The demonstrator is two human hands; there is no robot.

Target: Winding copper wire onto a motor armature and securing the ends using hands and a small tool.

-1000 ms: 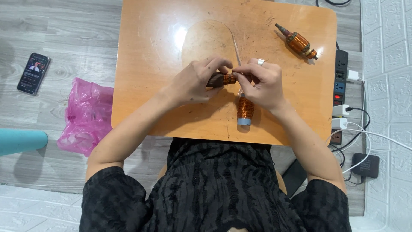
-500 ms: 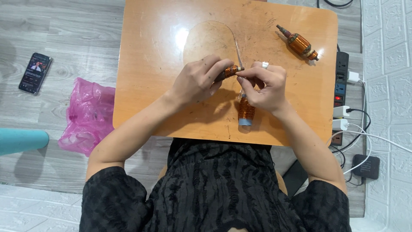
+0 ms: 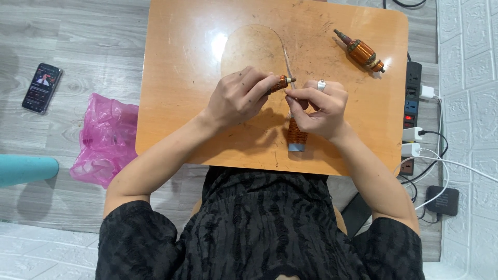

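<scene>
both forearms angle inward, left hand curled closed, right hand pinching fingertips together.

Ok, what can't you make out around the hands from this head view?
- Small copper-wound part: mostly hidden inside the left hand.
- What the right hand pinches: too thin to tell, fingers cover it.
- Wire spool: top hidden under the right hand.
- Power strip: partly behind the table edge.
</scene>
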